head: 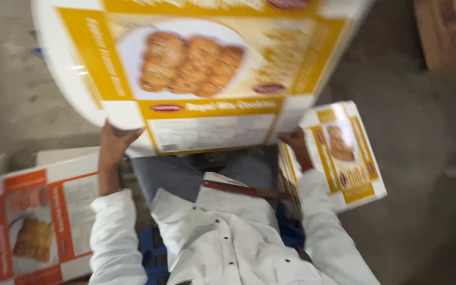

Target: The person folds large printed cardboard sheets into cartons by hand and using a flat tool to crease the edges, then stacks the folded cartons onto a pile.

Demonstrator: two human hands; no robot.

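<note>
- Left hand (113, 141) and right hand (294, 141) each grip a lower corner of a flat yellow carton (196, 74), held up over the lap.
- The carton is white-edged, printed with cookies, blurred.
- Below is a grey concrete floor (423, 158).
- One more yellow carton stack (344, 158) at right; one orange carton (32, 227) at left.

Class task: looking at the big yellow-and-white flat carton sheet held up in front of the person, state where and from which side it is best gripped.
Grip the yellow carton sheet at its lower edge, one hand near each bottom corner, coming from below. It is wide, thin and bows, so two spread grips steady it, as the left hand and right hand do.
</note>
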